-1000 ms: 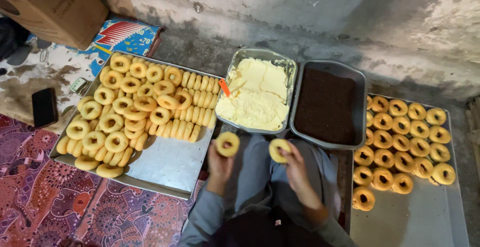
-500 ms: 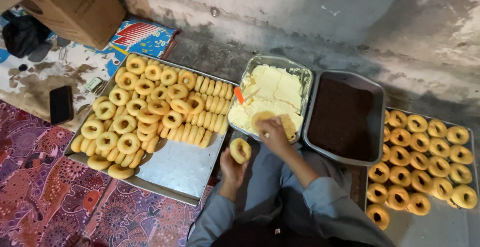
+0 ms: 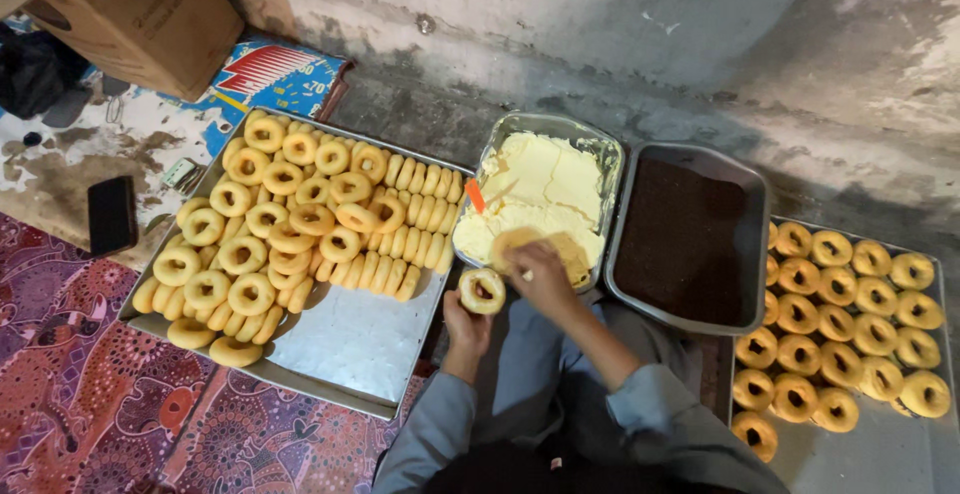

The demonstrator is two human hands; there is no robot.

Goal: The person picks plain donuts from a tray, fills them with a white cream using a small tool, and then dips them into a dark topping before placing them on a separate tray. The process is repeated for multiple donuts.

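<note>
Rough grey concrete wall (image 3: 640, 24) at the back; a patterned red and purple mat (image 3: 90, 404) covers the floor at lower left.

Left hand (image 3: 466, 324): raised over the edge of the big metal tray (image 3: 350, 339), fingers closed around one ring-shaped biscuit (image 3: 482, 291), held upright.

Right hand (image 3: 540, 272): reaching into the near end of the cream pan (image 3: 545, 199), fingers curled on a flat round biscuit half (image 3: 520, 246) pressed against the pale yellow cream; how tightly it is held cannot be told.

Big metal tray, to the left: plain ring biscuits (image 3: 270, 224) piled flat and stood in rows on edge, the near corner bare.

Dark pan (image 3: 690, 239): just right of the cream pan, filled with fine brown crumbs.

Far-right tray (image 3: 880, 444): more ring biscuits (image 3: 850, 314) laid flat in rows.

Other items: cardboard box (image 3: 140, 14) at upper left; black phone (image 3: 111, 214) lying on the floor beside the mat.
</note>
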